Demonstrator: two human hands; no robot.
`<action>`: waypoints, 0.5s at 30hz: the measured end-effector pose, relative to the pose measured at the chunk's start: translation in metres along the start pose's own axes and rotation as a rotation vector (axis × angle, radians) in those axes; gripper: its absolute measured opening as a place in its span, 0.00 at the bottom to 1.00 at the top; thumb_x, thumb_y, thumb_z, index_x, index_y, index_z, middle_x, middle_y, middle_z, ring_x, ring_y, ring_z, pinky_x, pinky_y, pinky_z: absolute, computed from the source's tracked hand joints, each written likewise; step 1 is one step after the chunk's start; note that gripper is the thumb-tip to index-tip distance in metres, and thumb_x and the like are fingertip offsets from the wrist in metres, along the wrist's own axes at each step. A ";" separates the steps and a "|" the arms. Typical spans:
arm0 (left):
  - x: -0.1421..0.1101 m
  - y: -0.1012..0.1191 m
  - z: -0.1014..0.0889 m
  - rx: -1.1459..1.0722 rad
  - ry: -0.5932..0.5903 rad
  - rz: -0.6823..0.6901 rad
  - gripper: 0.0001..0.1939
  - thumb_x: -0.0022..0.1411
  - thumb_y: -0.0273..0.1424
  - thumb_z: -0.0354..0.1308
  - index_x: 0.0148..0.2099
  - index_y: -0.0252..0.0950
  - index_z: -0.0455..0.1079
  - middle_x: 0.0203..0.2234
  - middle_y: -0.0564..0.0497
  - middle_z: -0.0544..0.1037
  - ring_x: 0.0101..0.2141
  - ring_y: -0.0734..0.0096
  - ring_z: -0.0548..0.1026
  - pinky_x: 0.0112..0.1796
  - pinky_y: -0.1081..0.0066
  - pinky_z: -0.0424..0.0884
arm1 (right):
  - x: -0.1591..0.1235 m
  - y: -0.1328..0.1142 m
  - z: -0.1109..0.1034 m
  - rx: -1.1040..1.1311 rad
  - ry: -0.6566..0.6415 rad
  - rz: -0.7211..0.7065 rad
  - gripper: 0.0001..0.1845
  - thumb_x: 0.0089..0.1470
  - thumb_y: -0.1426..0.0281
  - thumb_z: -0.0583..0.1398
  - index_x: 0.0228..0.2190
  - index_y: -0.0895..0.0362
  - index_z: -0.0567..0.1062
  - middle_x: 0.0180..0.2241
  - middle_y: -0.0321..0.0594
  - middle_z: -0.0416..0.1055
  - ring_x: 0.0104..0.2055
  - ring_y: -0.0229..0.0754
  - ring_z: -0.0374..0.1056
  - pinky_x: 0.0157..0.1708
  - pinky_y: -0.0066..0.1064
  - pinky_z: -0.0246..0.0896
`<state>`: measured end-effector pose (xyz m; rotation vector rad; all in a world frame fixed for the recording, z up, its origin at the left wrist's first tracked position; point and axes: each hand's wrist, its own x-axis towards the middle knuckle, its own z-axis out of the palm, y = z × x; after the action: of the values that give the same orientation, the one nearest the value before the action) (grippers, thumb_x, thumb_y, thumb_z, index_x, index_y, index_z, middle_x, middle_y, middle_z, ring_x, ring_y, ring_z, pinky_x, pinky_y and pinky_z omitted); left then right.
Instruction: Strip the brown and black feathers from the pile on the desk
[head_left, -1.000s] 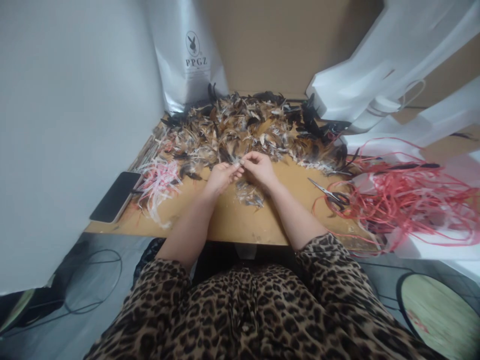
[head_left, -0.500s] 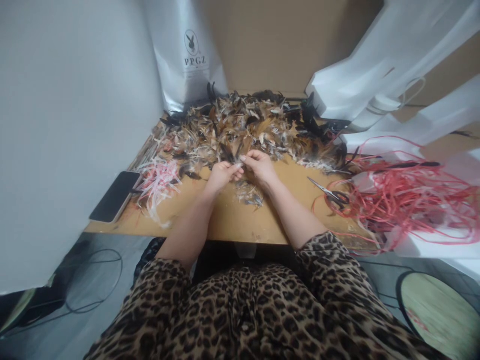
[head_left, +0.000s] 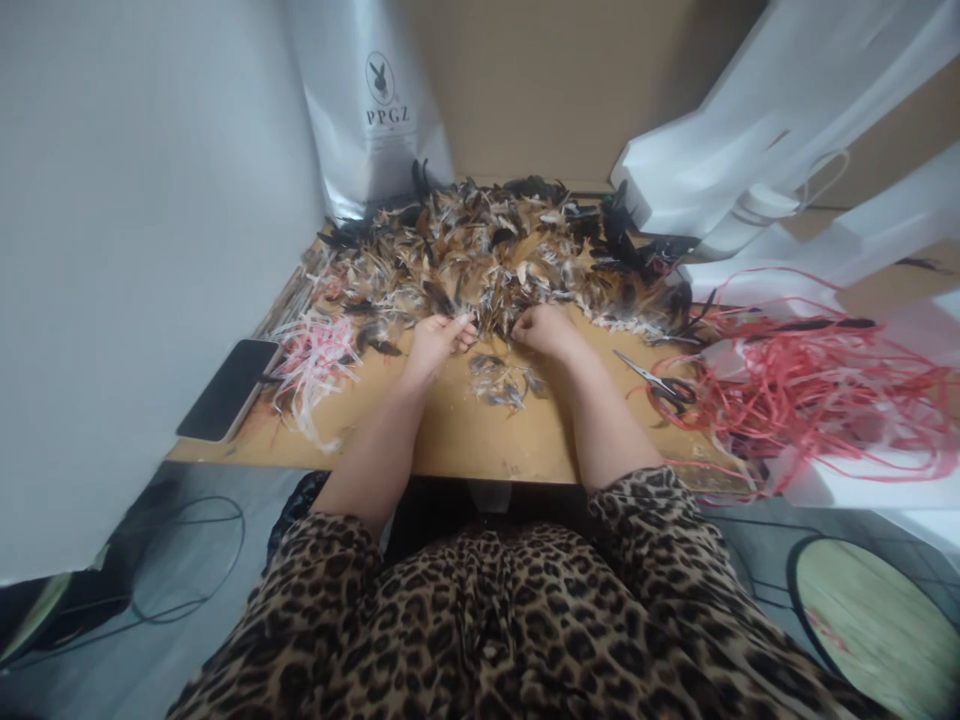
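A big heap of brown, black and white feathers [head_left: 495, 250] covers the back of the wooden table [head_left: 450, 440]. My left hand [head_left: 433, 340] is curled at the heap's front edge, fingers pinched on a few feathers. My right hand [head_left: 544, 330] lies a little to the right, fingers bent down into the feathers at the heap's edge; what it holds is hidden. A small bunch of feathers [head_left: 502, 380] lies on the table between and below my hands.
Scissors [head_left: 660, 380] lie right of my hands beside a tangle of red string [head_left: 810, 390]. Pink and white strips [head_left: 315, 360] and a phone [head_left: 229, 390] sit at the left. A silver bag [head_left: 375, 110] stands behind; white bags [head_left: 765, 140] at the right.
My hands were pinched together on a feather; now they have parted, the right hand dropping to the heap's edge and the left hand staying near the same spot.
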<state>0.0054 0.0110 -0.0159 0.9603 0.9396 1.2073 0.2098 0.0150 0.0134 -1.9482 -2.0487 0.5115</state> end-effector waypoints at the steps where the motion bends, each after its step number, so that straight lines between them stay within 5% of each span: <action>1: 0.000 0.000 0.000 -0.003 0.001 0.005 0.11 0.51 0.33 0.65 0.33 0.28 0.74 0.22 0.51 0.77 0.19 0.84 0.70 0.22 0.80 0.64 | -0.001 -0.004 0.001 -0.056 0.013 -0.004 0.09 0.44 0.70 0.59 0.26 0.57 0.79 0.27 0.42 0.77 0.29 0.40 0.69 0.29 0.28 0.56; 11: 0.001 -0.001 0.001 0.023 0.007 0.003 0.12 0.50 0.34 0.66 0.30 0.28 0.73 0.19 0.50 0.76 0.18 0.83 0.69 0.21 0.80 0.63 | 0.006 -0.013 0.028 0.077 0.226 0.079 0.12 0.48 0.65 0.57 0.28 0.58 0.79 0.29 0.45 0.76 0.32 0.42 0.69 0.34 0.30 0.59; 15: 0.001 -0.001 0.000 0.002 0.015 -0.007 0.11 0.51 0.33 0.65 0.32 0.28 0.74 0.21 0.50 0.76 0.19 0.84 0.69 0.21 0.80 0.63 | 0.010 -0.007 0.025 0.504 0.215 0.089 0.07 0.44 0.68 0.60 0.22 0.60 0.74 0.19 0.37 0.69 0.22 0.34 0.60 0.27 0.27 0.55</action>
<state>0.0056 0.0117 -0.0171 0.9501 0.9548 1.2093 0.1918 0.0234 -0.0063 -1.7055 -1.5242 0.7207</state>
